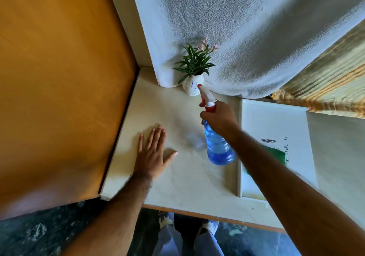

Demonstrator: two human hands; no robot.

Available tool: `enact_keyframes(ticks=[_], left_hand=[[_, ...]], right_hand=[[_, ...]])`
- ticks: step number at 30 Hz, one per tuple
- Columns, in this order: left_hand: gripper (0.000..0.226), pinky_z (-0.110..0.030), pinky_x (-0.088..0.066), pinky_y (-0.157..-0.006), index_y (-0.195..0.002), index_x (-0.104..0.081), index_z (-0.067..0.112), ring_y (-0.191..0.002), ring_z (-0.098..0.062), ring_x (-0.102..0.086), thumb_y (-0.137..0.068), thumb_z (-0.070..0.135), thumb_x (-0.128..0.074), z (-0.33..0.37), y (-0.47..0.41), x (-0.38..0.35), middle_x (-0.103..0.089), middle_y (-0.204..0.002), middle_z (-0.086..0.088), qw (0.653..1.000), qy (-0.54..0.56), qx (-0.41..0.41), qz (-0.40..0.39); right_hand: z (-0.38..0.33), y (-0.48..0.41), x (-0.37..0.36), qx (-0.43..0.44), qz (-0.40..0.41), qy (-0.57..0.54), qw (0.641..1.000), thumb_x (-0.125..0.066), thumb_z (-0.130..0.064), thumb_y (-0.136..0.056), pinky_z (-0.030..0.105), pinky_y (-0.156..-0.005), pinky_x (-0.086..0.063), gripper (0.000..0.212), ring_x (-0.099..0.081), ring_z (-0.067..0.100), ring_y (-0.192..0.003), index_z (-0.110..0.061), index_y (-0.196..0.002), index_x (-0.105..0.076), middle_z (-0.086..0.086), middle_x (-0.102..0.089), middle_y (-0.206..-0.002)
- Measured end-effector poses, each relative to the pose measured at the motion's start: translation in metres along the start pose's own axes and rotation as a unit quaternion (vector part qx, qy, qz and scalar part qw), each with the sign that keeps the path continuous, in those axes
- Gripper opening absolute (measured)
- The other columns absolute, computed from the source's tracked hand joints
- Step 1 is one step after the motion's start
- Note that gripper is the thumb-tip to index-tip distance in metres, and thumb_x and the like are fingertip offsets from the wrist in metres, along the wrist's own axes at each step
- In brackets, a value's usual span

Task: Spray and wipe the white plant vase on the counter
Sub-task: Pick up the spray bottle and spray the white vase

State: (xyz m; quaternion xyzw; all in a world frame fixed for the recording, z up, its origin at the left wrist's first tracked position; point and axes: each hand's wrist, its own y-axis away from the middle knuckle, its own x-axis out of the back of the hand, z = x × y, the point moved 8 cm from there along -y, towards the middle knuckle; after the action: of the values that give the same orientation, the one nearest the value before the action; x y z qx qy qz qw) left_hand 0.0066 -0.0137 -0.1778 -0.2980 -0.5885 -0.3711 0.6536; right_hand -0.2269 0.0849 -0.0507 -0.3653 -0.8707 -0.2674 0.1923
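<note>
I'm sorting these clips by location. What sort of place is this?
Probably a room in a home, though that is not certain: a pale counter beside a wooden door, a textured white wall, a small white vase with a plant, and patterned dark flooring.

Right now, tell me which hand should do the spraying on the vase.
Right. The right hand already grips the spray bottle, whose nozzle points at the white vase from close by. The left hand lies flat and empty on the counter, farther from the vase.
</note>
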Motion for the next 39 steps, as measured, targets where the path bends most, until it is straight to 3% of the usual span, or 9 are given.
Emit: enact_keyframes(ticks=[6,11,17,21,25,29,31,35,39], left_hand=[[0.094,-0.064,-0.028,-0.126,-0.165,-0.029,0.01,-0.16,-0.029,-0.029,-0.1,0.077,-0.017,-0.001,0.002,-0.001,-0.028,-0.174,-0.01,1.0,0.004,0.005,0.009],[0.093,-0.064,-0.027,-0.126,-0.165,-0.028,0.01,-0.16,-0.028,-0.027,-0.101,0.077,-0.017,-0.002,0.003,0.0,-0.027,-0.174,-0.01,1.0,0.003,0.004,0.02],[0.094,-0.063,-0.025,-0.127,-0.166,-0.026,0.011,-0.161,-0.028,-0.024,-0.1,0.078,-0.017,-0.003,0.001,-0.001,-0.025,-0.175,-0.009,1.0,-0.007,0.004,0.021],[0.094,-0.062,-0.025,-0.128,-0.166,-0.024,0.012,-0.162,-0.028,-0.022,-0.1,0.078,-0.016,-0.003,0.001,-0.002,-0.023,-0.175,-0.008,1.0,-0.014,0.005,0.016],[0.093,-0.062,-0.025,-0.128,-0.166,-0.024,0.013,-0.161,-0.028,-0.023,-0.1,0.077,-0.019,-0.003,0.002,-0.001,-0.024,-0.175,-0.008,1.0,-0.012,0.005,0.025],[0.093,-0.062,-0.024,-0.128,-0.166,-0.024,0.013,-0.162,-0.028,-0.022,-0.1,0.077,-0.021,-0.004,0.002,-0.001,-0.022,-0.175,-0.008,1.0,-0.011,0.004,0.025],[0.092,-0.062,-0.024,-0.128,-0.167,-0.024,0.013,-0.162,-0.028,-0.022,-0.1,0.077,-0.02,-0.003,0.002,-0.001,-0.022,-0.175,-0.008,1.0,-0.011,0.003,0.024],[0.092,-0.062,-0.026,-0.127,-0.166,-0.026,0.013,-0.161,-0.028,-0.025,-0.101,0.077,-0.021,-0.003,0.002,0.0,-0.025,-0.175,-0.008,0.999,-0.008,0.005,0.031],[0.092,-0.062,-0.026,-0.127,-0.166,-0.027,0.013,-0.16,-0.029,-0.026,-0.1,0.077,-0.02,-0.003,0.002,0.001,-0.025,-0.174,-0.009,1.0,-0.007,0.002,0.03]], right_hand=[[0.005,-0.011,-0.011,-0.038,0.026,0.051,0.998,-0.066,-0.03,-0.082,0.022,-0.065,-0.051,0.015,-0.072,0.014,-0.072,-0.018,-0.091,-0.07,0.0,-0.074,-0.063],[0.006,-0.022,-0.015,-0.061,0.049,0.085,0.993,-0.064,-0.048,-0.08,0.027,-0.063,-0.05,0.029,-0.069,0.016,-0.071,-0.02,-0.076,-0.069,-0.002,-0.072,-0.064],[0.004,-0.023,-0.012,-0.083,0.049,0.094,0.991,-0.067,-0.054,-0.084,0.026,-0.057,-0.039,0.037,-0.065,0.015,-0.068,-0.025,-0.062,-0.059,-0.003,-0.07,-0.064],[0.006,-0.024,-0.013,-0.079,0.052,0.09,0.992,-0.067,-0.058,-0.081,0.027,-0.063,-0.042,0.036,-0.068,0.019,-0.074,-0.027,-0.063,-0.06,-0.001,-0.073,-0.072],[0.007,-0.025,-0.013,-0.081,0.049,0.091,0.991,-0.068,-0.056,-0.081,0.027,-0.063,-0.047,0.036,-0.068,0.017,-0.07,-0.026,-0.063,-0.06,-0.002,-0.071,-0.064],[0.007,-0.024,-0.016,-0.078,0.049,0.094,0.991,-0.064,-0.062,-0.075,0.029,-0.068,-0.053,0.038,-0.069,0.017,-0.072,-0.024,-0.075,-0.069,-0.002,-0.072,-0.069],[0.008,-0.023,-0.017,-0.078,0.048,0.098,0.991,-0.064,-0.061,-0.076,0.028,-0.067,-0.051,0.038,-0.068,0.017,-0.073,-0.024,-0.08,-0.072,-0.003,-0.072,-0.069],[0.009,-0.019,-0.017,-0.077,0.047,0.093,0.992,-0.066,-0.054,-0.08,0.026,-0.061,-0.041,0.031,-0.067,0.017,-0.072,-0.026,-0.068,-0.061,-0.004,-0.07,-0.069],[0.012,-0.02,-0.014,-0.078,0.053,0.087,0.992,-0.066,-0.058,-0.079,0.026,-0.061,-0.044,0.033,-0.068,0.017,-0.073,-0.025,-0.073,-0.065,-0.004,-0.071,-0.072]])
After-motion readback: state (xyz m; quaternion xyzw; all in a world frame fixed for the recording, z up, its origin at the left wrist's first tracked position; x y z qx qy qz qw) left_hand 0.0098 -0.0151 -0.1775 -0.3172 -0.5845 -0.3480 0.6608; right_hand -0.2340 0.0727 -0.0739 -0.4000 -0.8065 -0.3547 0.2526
